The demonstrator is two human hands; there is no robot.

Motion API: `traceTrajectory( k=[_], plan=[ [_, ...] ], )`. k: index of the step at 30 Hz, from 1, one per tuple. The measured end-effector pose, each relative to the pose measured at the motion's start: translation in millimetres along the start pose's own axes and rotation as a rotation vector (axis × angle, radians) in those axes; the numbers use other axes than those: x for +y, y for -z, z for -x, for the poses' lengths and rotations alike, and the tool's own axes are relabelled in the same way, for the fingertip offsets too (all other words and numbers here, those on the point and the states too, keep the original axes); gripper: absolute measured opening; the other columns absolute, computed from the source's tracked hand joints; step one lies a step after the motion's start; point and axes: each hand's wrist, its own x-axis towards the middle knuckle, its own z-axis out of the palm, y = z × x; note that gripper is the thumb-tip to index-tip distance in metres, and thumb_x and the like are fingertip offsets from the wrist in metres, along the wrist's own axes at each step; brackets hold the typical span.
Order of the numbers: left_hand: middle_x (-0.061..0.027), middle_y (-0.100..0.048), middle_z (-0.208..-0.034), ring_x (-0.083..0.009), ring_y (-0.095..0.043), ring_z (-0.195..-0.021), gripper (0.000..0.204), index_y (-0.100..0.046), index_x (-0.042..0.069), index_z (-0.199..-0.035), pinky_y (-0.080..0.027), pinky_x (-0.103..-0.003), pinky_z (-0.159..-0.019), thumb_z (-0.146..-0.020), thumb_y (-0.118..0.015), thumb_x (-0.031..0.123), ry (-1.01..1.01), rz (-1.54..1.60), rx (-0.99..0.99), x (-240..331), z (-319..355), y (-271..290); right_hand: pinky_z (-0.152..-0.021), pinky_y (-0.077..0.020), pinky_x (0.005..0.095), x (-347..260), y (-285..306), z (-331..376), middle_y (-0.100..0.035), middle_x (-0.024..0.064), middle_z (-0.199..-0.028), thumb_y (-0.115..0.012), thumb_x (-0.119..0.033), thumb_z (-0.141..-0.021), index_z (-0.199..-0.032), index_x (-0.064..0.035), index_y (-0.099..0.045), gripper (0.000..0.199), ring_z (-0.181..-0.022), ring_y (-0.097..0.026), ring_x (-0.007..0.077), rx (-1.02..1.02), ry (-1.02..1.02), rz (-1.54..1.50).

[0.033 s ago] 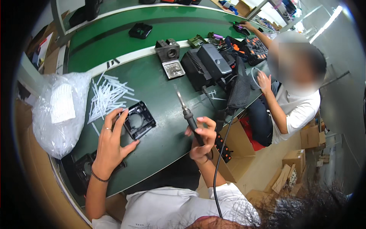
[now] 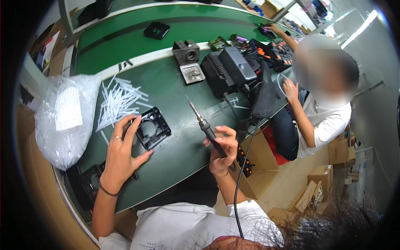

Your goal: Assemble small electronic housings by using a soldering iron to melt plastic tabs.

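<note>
My left hand (image 2: 116, 162) steadies a square black plastic housing (image 2: 163, 126) on the green table, fingers along its left side and thumb by its lower edge. A large round opening shows in the housing. In my right hand (image 2: 224, 153) is a soldering iron (image 2: 207, 129), gripped by its dark handle. Its metal tip points up and away, over the table to the right of the housing and apart from it. The iron's black cable (image 2: 236, 200) hangs down past my right forearm.
White plastic strips (image 2: 118, 100) lie heaped beside a clear bag (image 2: 62, 125) at the left. Beyond the iron stand a metal holder with tray (image 2: 193, 73) and a dark soldering station (image 2: 236, 66). A co-worker (image 2: 321, 121) sits at the right. Another black part (image 2: 93, 181) lies near my left forearm.
The iron's tip has swung slightly to the left. My left hand stays at the housing, and the whole view has shifted a little.
</note>
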Motion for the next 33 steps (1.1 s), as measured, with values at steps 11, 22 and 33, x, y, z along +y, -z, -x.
traceTrajectory(
  k=[11,22,33],
  plan=[
    [-0.0169,-0.051,-0.149,-0.0390,-0.056,-0.131,0.095,-0.053,0.008,-0.153,-0.049,-0.046,-0.110,-0.067,-0.092,0.005,-0.015,-0.026,0.067,-6.0,-3.9,-1.0,-0.063,-0.0670,0.0338,-7.4,9.3,13.3,-0.060,0.0173,-0.102,-0.077,0.004,-0.089,-0.101,0.0032,-0.058,0.023,-0.069,-0.072,0.0232,0.019,-0.252,-0.162],
    [-0.0160,-0.053,-0.150,-0.0358,-0.055,-0.133,0.098,-0.056,0.011,-0.154,-0.051,-0.045,-0.107,-0.063,-0.093,0.005,-0.009,-0.031,0.075,-10.2,1.7,-2.5,-0.061,-0.0654,0.0315,-11.8,4.5,12.5,-0.066,0.0183,-0.094,-0.086,0.001,-0.083,-0.089,0.0027,-0.064,0.022,-0.067,-0.074,0.0224,-0.097,-0.214,0.109],
    [-0.0151,-0.053,-0.150,-0.0353,-0.056,-0.133,0.098,-0.058,0.011,-0.152,-0.051,-0.045,-0.106,-0.062,-0.094,0.006,-0.013,-0.049,0.075,-11.5,2.4,-4.3,-0.056,-0.0637,0.0314,-11.0,4.3,10.8,-0.061,0.0156,-0.095,-0.082,-0.002,-0.089,-0.096,0.0027,-0.060,0.023,-0.063,-0.070,0.0232,-0.161,-0.205,0.134]
  ],
)
